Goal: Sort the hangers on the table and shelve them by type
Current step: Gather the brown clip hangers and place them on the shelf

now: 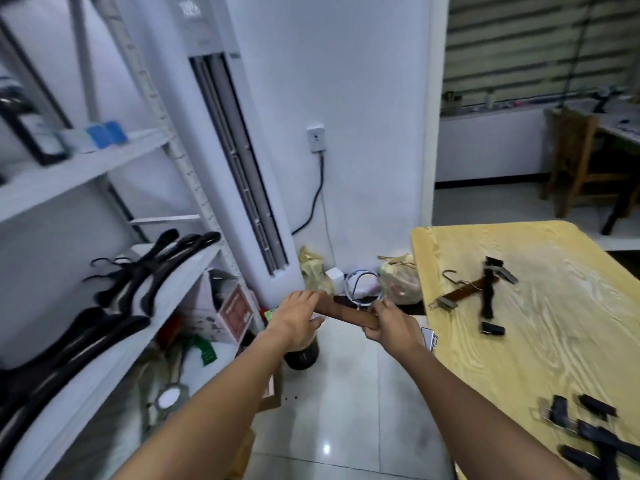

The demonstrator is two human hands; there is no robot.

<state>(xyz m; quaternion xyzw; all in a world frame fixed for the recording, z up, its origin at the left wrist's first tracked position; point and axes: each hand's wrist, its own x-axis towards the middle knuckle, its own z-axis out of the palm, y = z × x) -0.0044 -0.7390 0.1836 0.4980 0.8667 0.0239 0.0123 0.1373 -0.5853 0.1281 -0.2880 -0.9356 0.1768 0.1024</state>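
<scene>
Between the shelf and the table I hold a brown wooden clip hanger (346,315) in the air. My right hand (389,325) grips its right end; a metal clip shows just below that wrist. My left hand (299,315) lies over the left end with fingers fairly straight. On the yellow wooden table (561,341) lie another brown clip hanger (460,294) crossed by a black clip hanger (490,289), and several black clip hangers (588,431) at the near right. Black coat hangers (149,278) are stacked on the white shelf (114,355) at left.
A tall white air conditioner (242,161) stands behind my hands. Bags, a box and a dark jar clutter the floor below it. The upper shelf (79,171) carries blue and white boxes. A wooden chair (575,161) stands far right.
</scene>
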